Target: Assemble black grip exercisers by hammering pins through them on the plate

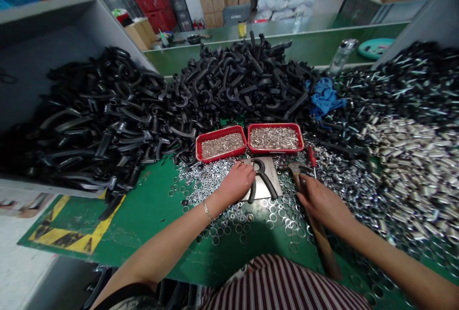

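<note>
A black spring clamp, with two splayed handles and curved jaws, lies on a small square metal plate. My left hand has its fingers curled and closed against the clamp's left side, hiding part of it; whether a small piece is also pinched there I cannot tell. To the right of the plate, my right hand is wrapped round the wooden handle of a hammer. The hammer's head points away from me, beside the plate's right edge.
Two red trays of small metal pins stand behind the plate. Loose metal rings and nuts surround it. Black plastic parts are heaped behind and left, silver sleeves right. A red-handled screwdriver and blue cloth lie nearby.
</note>
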Tool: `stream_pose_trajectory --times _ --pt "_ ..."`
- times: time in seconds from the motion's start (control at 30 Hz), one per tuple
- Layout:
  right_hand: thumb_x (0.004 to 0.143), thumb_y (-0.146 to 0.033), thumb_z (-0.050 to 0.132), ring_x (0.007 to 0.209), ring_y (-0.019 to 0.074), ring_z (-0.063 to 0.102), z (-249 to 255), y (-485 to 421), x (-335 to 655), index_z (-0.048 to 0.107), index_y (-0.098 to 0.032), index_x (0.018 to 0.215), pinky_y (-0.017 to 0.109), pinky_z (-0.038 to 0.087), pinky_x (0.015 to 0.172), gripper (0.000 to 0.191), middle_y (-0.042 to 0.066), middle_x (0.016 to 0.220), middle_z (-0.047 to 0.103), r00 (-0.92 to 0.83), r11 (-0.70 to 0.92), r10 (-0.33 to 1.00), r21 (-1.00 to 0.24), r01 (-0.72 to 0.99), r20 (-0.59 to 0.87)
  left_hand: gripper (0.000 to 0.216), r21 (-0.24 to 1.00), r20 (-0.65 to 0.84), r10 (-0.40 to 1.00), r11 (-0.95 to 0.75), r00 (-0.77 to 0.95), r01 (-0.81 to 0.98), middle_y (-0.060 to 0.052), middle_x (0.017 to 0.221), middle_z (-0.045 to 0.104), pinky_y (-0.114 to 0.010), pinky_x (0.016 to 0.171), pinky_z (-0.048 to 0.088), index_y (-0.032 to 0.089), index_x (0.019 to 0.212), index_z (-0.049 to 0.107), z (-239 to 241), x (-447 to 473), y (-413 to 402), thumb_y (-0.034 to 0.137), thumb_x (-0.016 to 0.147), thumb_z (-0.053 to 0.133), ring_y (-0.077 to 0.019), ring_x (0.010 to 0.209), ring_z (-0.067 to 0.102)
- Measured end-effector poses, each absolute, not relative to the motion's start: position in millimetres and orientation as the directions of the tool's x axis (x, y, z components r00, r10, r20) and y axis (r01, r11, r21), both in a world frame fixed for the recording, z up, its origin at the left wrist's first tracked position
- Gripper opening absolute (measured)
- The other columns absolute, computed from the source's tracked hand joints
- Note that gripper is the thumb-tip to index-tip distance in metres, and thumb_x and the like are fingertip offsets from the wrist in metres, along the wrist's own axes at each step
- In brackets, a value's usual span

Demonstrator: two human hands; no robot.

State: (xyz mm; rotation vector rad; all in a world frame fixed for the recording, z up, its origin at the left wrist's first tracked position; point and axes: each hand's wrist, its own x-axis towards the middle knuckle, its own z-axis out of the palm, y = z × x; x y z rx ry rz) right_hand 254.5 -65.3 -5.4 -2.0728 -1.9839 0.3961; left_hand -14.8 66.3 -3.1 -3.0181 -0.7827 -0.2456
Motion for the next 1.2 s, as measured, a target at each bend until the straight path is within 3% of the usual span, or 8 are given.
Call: stream_pose_trajectory --times 0.2,0.33,0.5,0.67,0.77,0.93,1.07,1.2 --pt "0.089 -0.051 0.053 0.074 0.0233 0.067 25 -44 270 0.064 -0.018 0.103 0.039 0.056 0.069 0.038 0.011 0.092 0.07 0.028 -0.455 0.873 -0.792 0.407 -0.487 0.025 0.442 0.262 0.715 -0.686 0.648 0.579 -0.007 0.113 0.069 -0.033 0.097 0.048 0.018 0.11 0.068 9 -33 83 0.028 0.102 0.046 -0.0184 0.107 0.063" --pt "0.089 -0.056 0.059 0.063 0.016 0.063 43 -47 268 0.06 -0.022 0.096 0.031 0.054 0.057 0.035 0.003 0.083 0.066 -0.117 -0.477 0.854 -0.854 0.208 -0.506 0.026 0.287 0.209 0.881 -0.47 0.425 0.834 -0.013 0.115 0.068 -0.033 0.098 0.048 0.015 0.111 0.07 29 -48 138 0.024 0.1 0.048 -0.0222 0.11 0.063" --pt "0.097 -0.061 0.044 0.049 0.0128 0.053 53 -54 247 0.057 -0.024 0.1 0.026 0.043 0.044 0.039 0.001 0.075 0.063 -0.186 -0.297 0.896 -0.854 0.427 -0.404 0.02 0.062 -0.066 0.952 -0.296 0.299 0.953 -0.021 0.095 0.073 -0.036 0.085 0.052 0.007 0.092 0.075 30 -59 183 0.017 0.089 0.058 -0.031 0.096 0.07" --pt "0.102 -0.049 0.037 0.078 0.0221 0.066 59 -36 226 0.057 -0.022 0.124 0.035 0.052 0.07 0.04 0.008 0.094 0.07 -0.177 0.103 0.983 -0.66 0.744 -0.047 0.026 0.082 -0.023 0.949 -0.313 0.316 0.946 -0.023 0.102 0.072 -0.036 0.087 0.052 0.004 0.097 0.072 16 -59 182 0.015 0.093 0.049 -0.0306 0.098 0.07" --pt "0.102 -0.047 0.037 0.075 0.0233 0.067 55 -23 220 0.059 -0.019 0.114 0.036 0.051 0.067 0.036 0.01 0.093 0.071 -0.241 0.146 0.965 -0.548 0.824 -0.104 0.027 0.105 0.03 0.949 -0.316 0.315 0.943 -0.02 0.104 0.071 -0.036 0.092 0.05 0.007 0.1 0.071 15 -64 178 0.015 0.096 0.045 -0.0282 0.102 0.068" --pt "0.104 -0.048 0.034 0.067 0.0197 0.063 56 -18 220 0.057 -0.022 0.105 0.032 0.047 0.061 0.035 0.005 0.077 0.067 -0.278 0.106 0.943 -0.624 0.775 -0.185 0.016 0.505 0.331 0.903 -0.414 0.273 0.757 -0.01 0.1 0.072 -0.033 0.093 0.049 0.014 0.097 0.07 20 -65 149 0.021 0.095 0.055 -0.0212 0.098 0.066" --pt "0.101 -0.048 0.039 0.065 0.0204 0.061 48 -16 228 0.054 -0.021 0.095 0.034 0.045 0.061 0.032 0.005 0.074 0.064 -0.203 0.042 0.956 -0.586 0.809 -0.213 0.016 0.796 0.132 0.922 -0.318 0.364 0.515 -0.001 0.072 0.069 -0.027 0.072 0.05 0.017 0.091 0.07 16 -41 117 0.027 0.094 0.058 -0.0147 0.066 0.065" --pt "0.099 -0.053 0.041 0.062 0.0179 0.058 31 -11 238 0.054 -0.022 0.086 0.03 0.043 0.058 0.037 0.002 0.068 0.06 -0.228 -0.081 0.919 -0.72 0.69 -0.322 0.02 0.856 -0.039 0.899 -0.196 0.436 0.479 0.004 0.05 0.057 -0.025 0.06 0.045 0.016 0.089 0.071 7 -7 107 0.028 0.094 0.055 -0.0129 0.046 0.056"
